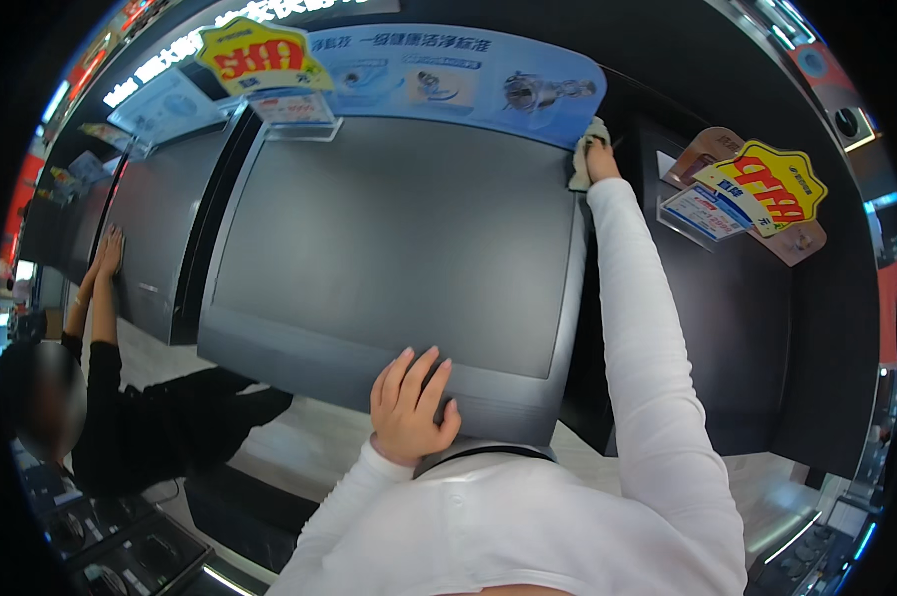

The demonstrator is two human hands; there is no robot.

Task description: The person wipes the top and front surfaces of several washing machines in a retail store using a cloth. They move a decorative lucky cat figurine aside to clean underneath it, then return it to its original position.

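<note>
A large appliance with a flat dark-grey top [396, 238] stands right before me, likely a washing machine. My left hand [411, 406] rests on its near front edge, fingers spread and holding nothing. Stretched far forward, my right hand [602, 159] grips a pale cloth [581, 160] at the top's back right corner. The cloth touches that corner beside the end of a blue printed display board [448, 82], which stands along the back edge. Part of the cloth is hidden by my fingers.
A yellow price sign [262, 59] sits over a clear label holder [299, 123] at the back left. Another yellow sign [772, 186] stands on the dark appliance [724, 343] to the right. At left, a person in black [158, 425] has both hands on a neighbouring appliance [158, 216].
</note>
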